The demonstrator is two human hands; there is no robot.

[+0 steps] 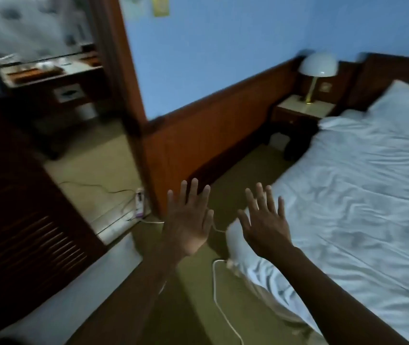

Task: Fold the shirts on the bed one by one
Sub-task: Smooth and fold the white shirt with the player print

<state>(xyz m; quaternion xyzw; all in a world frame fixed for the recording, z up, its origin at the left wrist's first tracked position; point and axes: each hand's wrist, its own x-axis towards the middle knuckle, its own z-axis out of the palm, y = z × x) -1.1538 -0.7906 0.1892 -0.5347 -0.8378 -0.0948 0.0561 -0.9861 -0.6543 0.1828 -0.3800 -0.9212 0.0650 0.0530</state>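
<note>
From the head view, my left hand [188,220] and right hand [264,220] are both raised in front of me with the fingers straight and spread. Each grip is apart and holds nothing. The left hangs over the floor and the right over the near corner of the bed [360,195].

I can see no shirts on the stretch of bed that shows, only a rumpled white sheet and a pillow [402,108] at the head end. They may lie outside the picture, so I judge that no fold has started.

The room is dim and the picture is blurred. A pale shirt lying on that white sheet could easily be missed, or I could gather up the sheet along with it. The creases in the sheet also make a poor base, and a fold laid over them could come out crooked.

A white cable [219,295] runs across the floor just beside the bed corner, close under my arms. More cords lead from a power strip [140,202] by the door frame. If I step along the bed I could snag a foot on them.

I see no basket, bag or box for shirts. The small worktop [303,105] carrying the lamp [318,66] may have a drawer front, and I cannot tell what is inside.
</note>
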